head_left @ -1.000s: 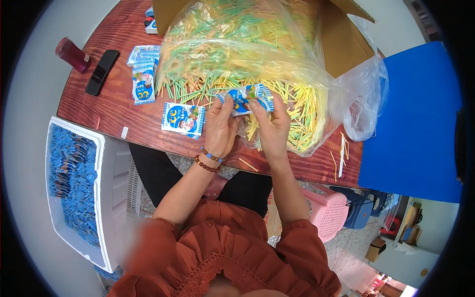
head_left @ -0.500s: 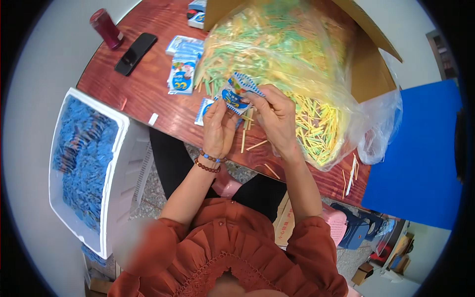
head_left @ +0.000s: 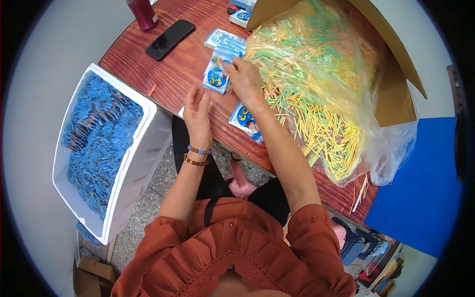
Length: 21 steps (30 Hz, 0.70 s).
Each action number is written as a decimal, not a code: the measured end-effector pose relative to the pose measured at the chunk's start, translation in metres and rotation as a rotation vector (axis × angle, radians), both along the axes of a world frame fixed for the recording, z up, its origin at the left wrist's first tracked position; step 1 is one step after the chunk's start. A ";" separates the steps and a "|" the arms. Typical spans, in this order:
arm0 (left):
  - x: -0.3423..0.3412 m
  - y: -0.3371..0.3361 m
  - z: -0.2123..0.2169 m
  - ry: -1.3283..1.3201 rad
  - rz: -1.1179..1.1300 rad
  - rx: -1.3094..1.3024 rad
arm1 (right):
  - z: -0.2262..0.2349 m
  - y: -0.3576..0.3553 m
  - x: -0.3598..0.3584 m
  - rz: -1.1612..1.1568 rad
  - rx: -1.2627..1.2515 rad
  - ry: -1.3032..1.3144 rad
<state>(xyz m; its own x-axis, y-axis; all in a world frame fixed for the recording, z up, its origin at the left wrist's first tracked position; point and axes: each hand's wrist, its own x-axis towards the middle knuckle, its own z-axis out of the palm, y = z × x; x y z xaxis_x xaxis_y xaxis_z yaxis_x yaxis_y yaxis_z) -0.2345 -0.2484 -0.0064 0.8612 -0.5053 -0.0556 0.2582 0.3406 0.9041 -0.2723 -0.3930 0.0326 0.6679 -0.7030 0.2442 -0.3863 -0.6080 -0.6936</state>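
Note:
My right hand (head_left: 243,83) reaches over the table with its fingers closed at the right edge of a blue-and-white packet (head_left: 216,75), which lies at the near end of a small pile of similar packets (head_left: 230,45). Just nearer to me, my left hand (head_left: 198,116) is raised by the table edge, fingers extended and holding nothing. Another blue-and-white packet (head_left: 244,118) lies flat beside my right forearm, which partly covers it. Right of that, many thin yellow, green and orange sticks (head_left: 326,136) spill from a big clear plastic bag (head_left: 316,64).
At left stands a white foam box (head_left: 148,119) filled with blue packets (head_left: 104,143). A black phone (head_left: 170,39) and a dark red bottle (head_left: 143,14) lie far left on the table. An open cardboard box (head_left: 393,101) surrounds the bag; a blue panel (head_left: 415,183) is at right.
The packet held between both hands has moved left to the pile, with my right hand still at it. My left hand has let go and drawn apart. The view has shifted left.

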 end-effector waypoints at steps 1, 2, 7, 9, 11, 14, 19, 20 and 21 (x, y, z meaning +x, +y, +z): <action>0.001 -0.001 0.000 -0.032 -0.059 0.032 | -0.004 -0.004 -0.002 -0.020 0.107 -0.041; 0.000 -0.004 0.003 -0.021 -0.058 0.038 | -0.008 -0.006 -0.006 -0.043 0.215 -0.079; 0.004 -0.004 0.005 -0.088 -0.054 0.040 | 0.019 0.015 -0.081 -0.012 -0.050 -0.120; 0.003 -0.002 0.003 -0.114 -0.041 0.037 | 0.038 0.024 -0.114 -0.010 -0.103 0.242; 0.005 -0.001 0.001 -0.088 -0.045 0.018 | 0.028 0.022 -0.129 0.031 -0.178 0.274; -0.002 -0.003 0.003 -0.074 -0.018 -0.015 | 0.010 0.018 -0.141 0.073 -0.251 0.270; -0.008 0.009 0.001 -0.226 -0.028 0.058 | 0.009 0.014 -0.146 -0.029 0.071 0.190; -0.010 0.010 0.004 -0.232 -0.038 0.060 | 0.007 0.013 -0.148 -0.039 0.074 0.184; -0.013 0.010 0.007 -0.321 -0.073 0.071 | 0.005 0.011 -0.151 -0.006 -0.013 0.114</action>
<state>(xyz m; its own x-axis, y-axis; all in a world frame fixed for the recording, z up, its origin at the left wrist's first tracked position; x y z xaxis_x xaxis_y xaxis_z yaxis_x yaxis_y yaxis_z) -0.2477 -0.2387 0.0005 0.8021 -0.5708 0.1759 -0.0227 0.2652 0.9639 -0.4229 -0.3817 0.0381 0.6876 -0.7043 0.1764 -0.4659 -0.6143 -0.6368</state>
